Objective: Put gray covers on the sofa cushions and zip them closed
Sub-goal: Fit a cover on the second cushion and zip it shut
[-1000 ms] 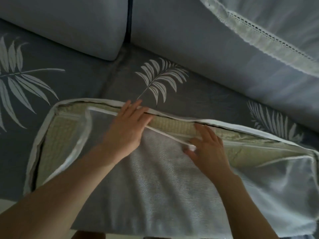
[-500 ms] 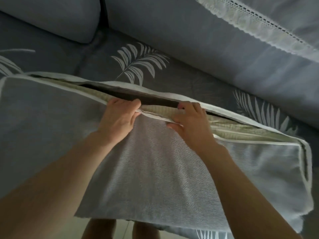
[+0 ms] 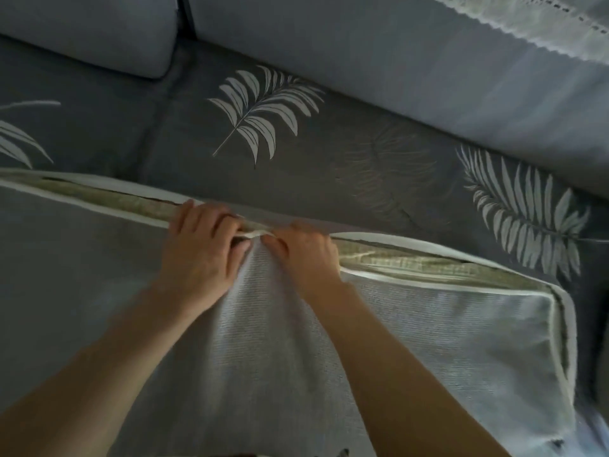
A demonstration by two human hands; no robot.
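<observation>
Your gray cover (image 3: pixel 270 324) lies nearest, over the cushion (image 3: pixel 412 262) (greenish, showing along the open far edge). Your left hand (image 3: pixel 201 249) and right hand (image 3: pixel 306 255) pinch that edge together; beyond lies the leaf-print sofa seat (image 3: pixel 329 166).

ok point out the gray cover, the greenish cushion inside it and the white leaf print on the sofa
gray ribbed fabric cover (image 3: pixel 263 341), head view, its top face
greenish woven cushion (image 3: pixel 428 263), head view, exposed edge
white leaf print (image 3: pixel 260 107), head view, leaf middle

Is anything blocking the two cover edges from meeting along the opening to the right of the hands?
Yes. Right of the right hand, the greenish cushion insert bulges out between the white-piped edges of the gray cover, keeping them apart there.
</observation>
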